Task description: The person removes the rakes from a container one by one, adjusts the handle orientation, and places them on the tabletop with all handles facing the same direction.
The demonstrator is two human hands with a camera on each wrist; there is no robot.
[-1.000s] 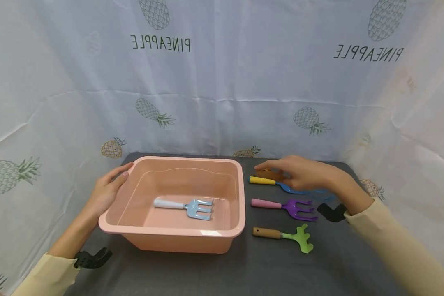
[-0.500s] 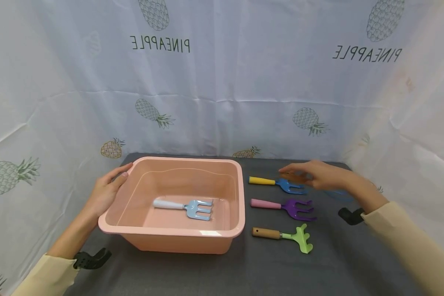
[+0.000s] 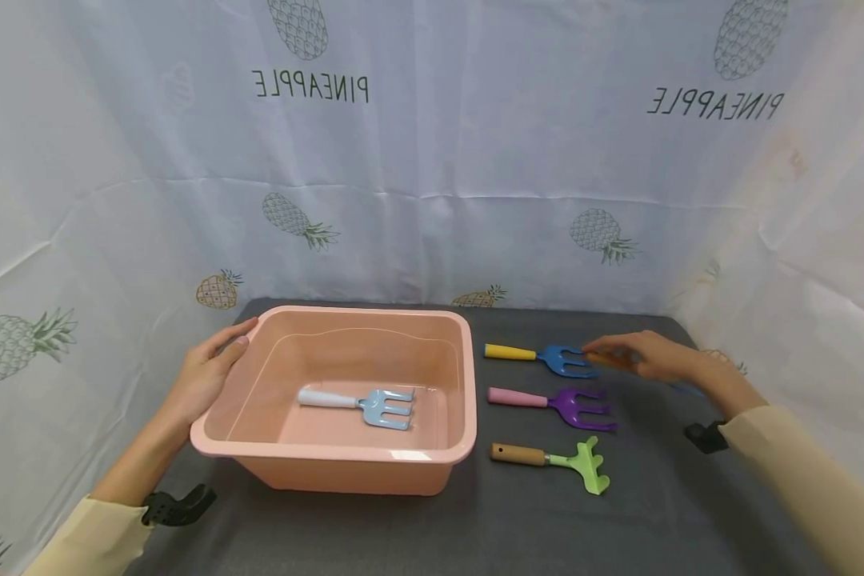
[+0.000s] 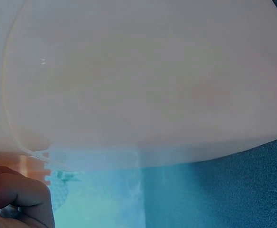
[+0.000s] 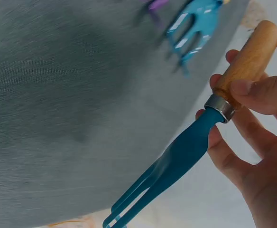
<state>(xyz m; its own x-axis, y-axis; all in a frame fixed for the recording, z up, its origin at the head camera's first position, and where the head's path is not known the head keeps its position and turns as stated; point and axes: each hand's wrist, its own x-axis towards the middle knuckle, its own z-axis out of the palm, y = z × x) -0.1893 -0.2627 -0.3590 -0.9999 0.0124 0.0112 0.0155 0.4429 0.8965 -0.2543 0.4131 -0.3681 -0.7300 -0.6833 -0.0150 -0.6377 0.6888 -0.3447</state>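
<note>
My left hand (image 3: 212,372) grips the left rim of a peach plastic basin (image 3: 317,450). Inside the basin lies a light-blue hand fork (image 3: 385,406) with a white handle. At the right, my right hand (image 3: 655,356) holds a blue hand fork (image 5: 186,147) by its wooden handle, thumb on one side and fingers on the other, as the right wrist view shows. In the head view that fork's tines are mostly hidden behind the hand and forearm. Just left of it lies a blue hand fork with a yellow handle (image 3: 510,352).
Right of the basin, a purple hand fork (image 3: 569,406) with a pink handle lies on the dark cloth. Nearer the front is a green hand rake (image 3: 585,464) with a wooden handle. A pineapple-print curtain (image 3: 432,160) closes off the back and sides.
My right hand has moved right, carrying the wooden-handled blue hand fork from above the yellow-handled one to beside its tines, and has come lower. The left hand and basin have stayed put.
</note>
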